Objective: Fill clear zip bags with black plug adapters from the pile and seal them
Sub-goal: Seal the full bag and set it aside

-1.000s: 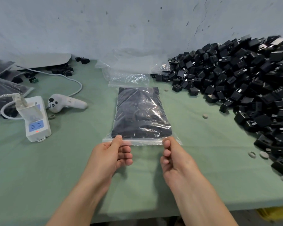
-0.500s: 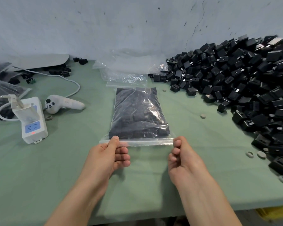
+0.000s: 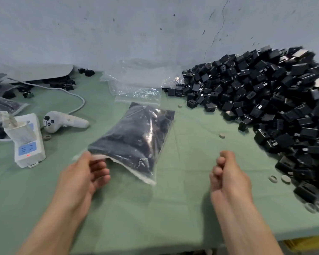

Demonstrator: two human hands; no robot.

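Head view (the only view). Green-covered table (image 3: 173, 208). One filled bag (image 3: 134, 138) lies mid-table, skewed. Its closed bottom points toward the far edge and its zip end toward the near edge, with the zip end's left corner raised off the cloth. Left hand (image 3: 81, 177) pinches that corner, thumb on top, fingers curled beneath. Right hand (image 3: 228, 177) is off the bag, hovering by the near edge to the bag's right, fingers curled in against the thumb with nothing in them.

The bag is packed dark with black adapters, and nothing spills from the mouth. The zip strip is blurred, so I cannot read whether the track is pressed shut along its length. Judged sealed or nearly so, since one hand alone lifts it by the mouth end.

Done, as far as visible: this bag is filled, and further dark filled bags (image 3: 2, 105) sit at the left edge. Left to do: a large pile of adapters (image 3: 265, 100) covers the right side up to the far right corner. A stack of empty clear bags (image 3: 138, 91) waits at the far edge, just beyond the filled one. Judged early to middle of the job — many bags to go.

Also present: white power strip (image 3: 29, 142) and white controller (image 3: 61, 123) toward the left edge; small pale discs (image 3: 222, 135) near the pile's foot.
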